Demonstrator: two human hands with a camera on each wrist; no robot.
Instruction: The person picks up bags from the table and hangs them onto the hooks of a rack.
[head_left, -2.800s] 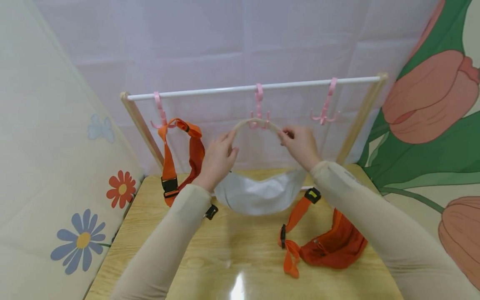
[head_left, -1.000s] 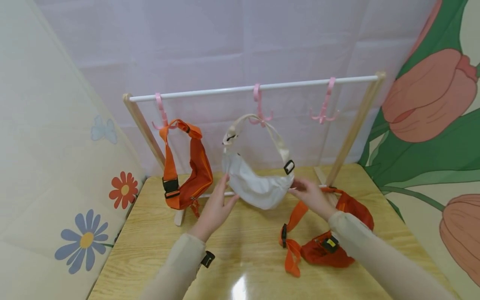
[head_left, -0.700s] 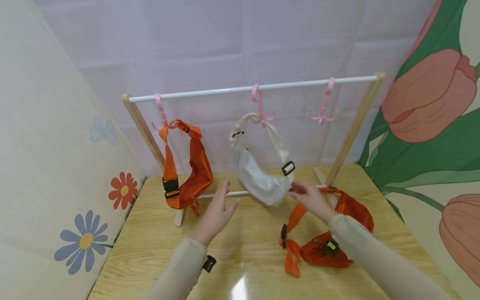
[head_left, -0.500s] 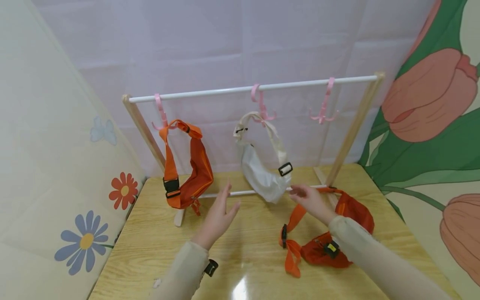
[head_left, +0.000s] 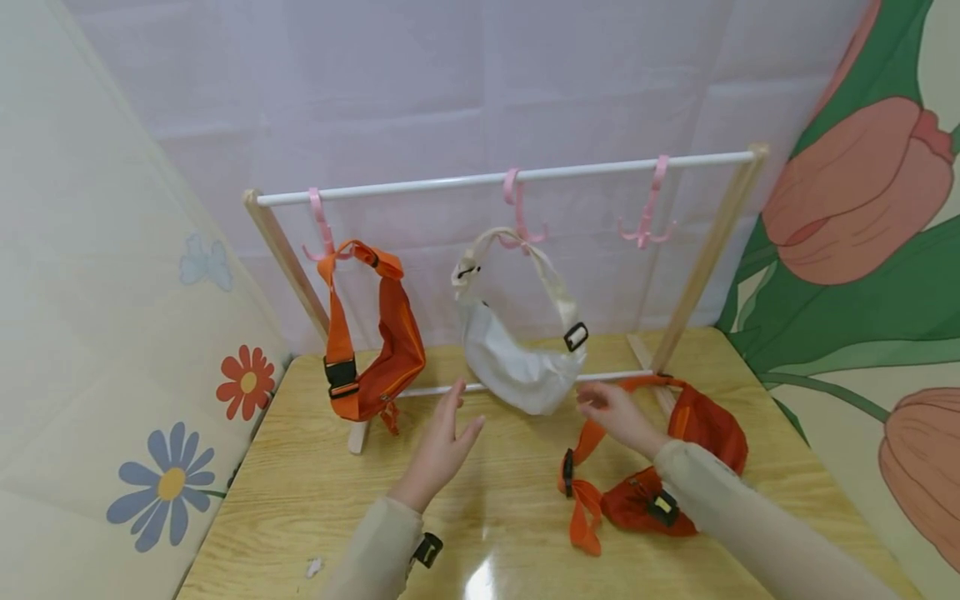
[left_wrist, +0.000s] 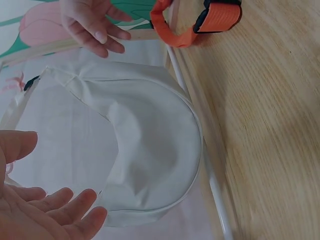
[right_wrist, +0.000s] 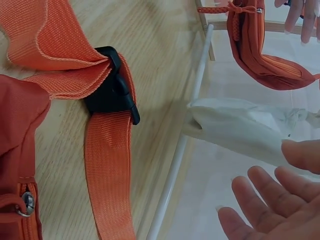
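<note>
A white waist bag (head_left: 517, 371) hangs by its cream strap from the middle pink hook (head_left: 521, 221) on the rack. My left hand (head_left: 438, 454) is held just below and left of it, fingers straight and apart from the cloth. On the other side my right hand (head_left: 618, 414) sits close to the bag's lower right end, fingers relaxed, holding nothing. Both wrist views show a gap between fingers and bag. In the right wrist view, the white bag (right_wrist: 240, 125) appears edge-on beyond the fingers.
An orange waist bag (head_left: 401, 342) hangs from the left hook (head_left: 322, 225). Another orange bag (head_left: 705, 425) lies on the table (head_left: 480, 500) under my right forearm, its strap loose. The right pink hook (head_left: 647, 221) carries no bag. A small white scrap (head_left: 314, 567) lies front left.
My hands came down from the strap to the bag's lower ends, then let go. The white bag swung right and back left on its hook. My left hand drew slightly down.
</note>
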